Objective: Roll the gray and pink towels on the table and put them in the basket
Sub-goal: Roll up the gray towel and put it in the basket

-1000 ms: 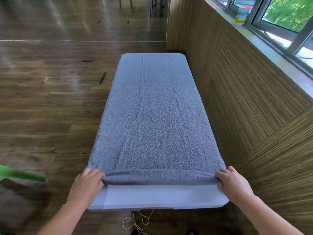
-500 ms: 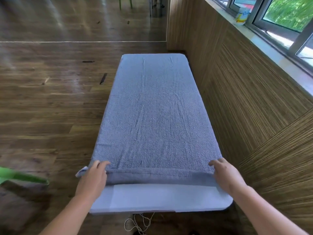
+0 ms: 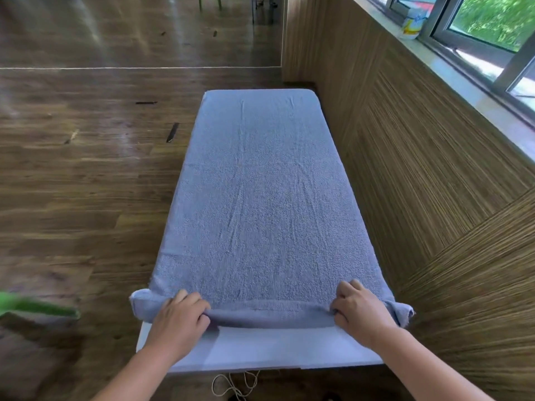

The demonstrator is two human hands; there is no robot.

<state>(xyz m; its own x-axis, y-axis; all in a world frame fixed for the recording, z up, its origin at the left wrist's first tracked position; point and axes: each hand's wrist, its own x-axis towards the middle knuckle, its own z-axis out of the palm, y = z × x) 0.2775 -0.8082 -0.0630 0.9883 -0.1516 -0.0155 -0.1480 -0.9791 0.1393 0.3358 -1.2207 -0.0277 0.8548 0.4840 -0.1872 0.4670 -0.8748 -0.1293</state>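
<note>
1. The gray towel (image 3: pixel 260 198), a bluish terry with faint lengthwise creases, lies flat on the tabletop (image 3: pixel 275 348) and stretches away beyond both hands.
2. Its near end forms a thin roll that runs between the hands and pokes out past each.
3. The left hand (image 3: pixel 179 316) and right hand (image 3: pixel 359 309) each curl their fingers over that roll, gripping it.

Left hand (image 3: pixel 176 316), right hand (image 3: pixel 359 308) — fingers curled, gripping.
</note>
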